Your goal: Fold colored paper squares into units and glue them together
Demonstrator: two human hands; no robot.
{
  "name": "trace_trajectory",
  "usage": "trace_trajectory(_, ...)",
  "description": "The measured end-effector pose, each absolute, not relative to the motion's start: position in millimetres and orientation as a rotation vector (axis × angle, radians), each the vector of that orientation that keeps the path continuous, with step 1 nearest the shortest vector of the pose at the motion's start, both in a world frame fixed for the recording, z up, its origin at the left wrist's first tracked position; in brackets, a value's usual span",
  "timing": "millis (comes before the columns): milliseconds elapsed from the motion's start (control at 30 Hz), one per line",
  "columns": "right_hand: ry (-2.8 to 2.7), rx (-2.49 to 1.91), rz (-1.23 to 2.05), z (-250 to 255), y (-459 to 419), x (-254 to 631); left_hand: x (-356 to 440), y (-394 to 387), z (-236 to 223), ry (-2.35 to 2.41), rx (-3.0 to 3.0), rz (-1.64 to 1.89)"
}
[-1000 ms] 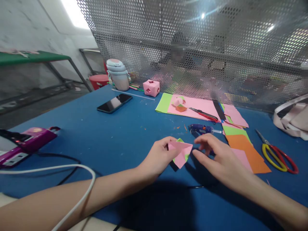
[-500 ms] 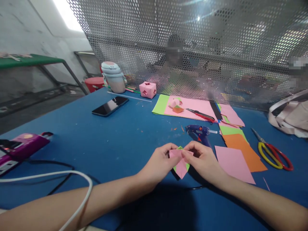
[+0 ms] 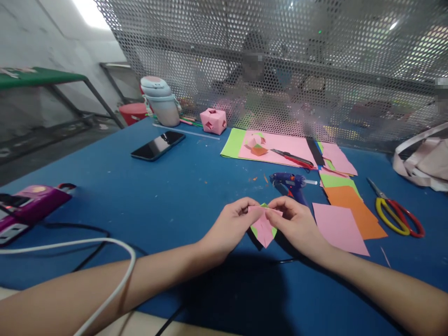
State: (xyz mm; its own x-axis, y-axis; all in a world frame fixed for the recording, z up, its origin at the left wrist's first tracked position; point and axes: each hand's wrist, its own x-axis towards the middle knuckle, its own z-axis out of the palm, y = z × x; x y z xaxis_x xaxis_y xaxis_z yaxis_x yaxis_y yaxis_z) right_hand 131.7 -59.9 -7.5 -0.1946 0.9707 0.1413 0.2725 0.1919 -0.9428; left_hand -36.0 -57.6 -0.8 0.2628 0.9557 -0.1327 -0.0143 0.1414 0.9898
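Lower centre, the left hand (image 3: pixel 227 229) and right hand (image 3: pixel 298 228) pinch a paper piece (image 3: pixel 265 233), seemingly part-folded; lower right, a pink sheet (image 3: pixel 339 228) lies unfolded.

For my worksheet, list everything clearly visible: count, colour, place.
Held paper: 1, pink/green, centre
Sheets: several, pink/orange/green, right
Glue gun: 1, blue, right
Scissors: 1, yellow/red, right
Knife: 1, red, back
Cube: 1, pink, back
Phone: 1, black, left
Cup: 1, blue, back
Power strip: 1, purple, left
Cables: several, white/black, front
Bag: 1, pale, right
Mesh: 1, grey, back
Table: 1, blue, front
Bench: 1, green, left
Left hand, right hand: 2, bare, centre
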Motion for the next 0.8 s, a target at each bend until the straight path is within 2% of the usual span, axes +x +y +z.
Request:
trace_trajectory(267,-1.687,-1.121,0.979,-5.7,-61.7,130.5,-35.9,-55.9,-4.4,1.009,1.121,0.930)
trace_trajectory(567,-2.027,-0.921,0.543,-4.4,-61.1,134.2,-36.8,-56.1,-6.5,0.958,1.131,0.930)
trace_trajectory(800,-2.111,-0.804,0.397,-7.5,-60.7,137.4,-37.6,-55.4,-2.3,0.982,1.206,0.919)
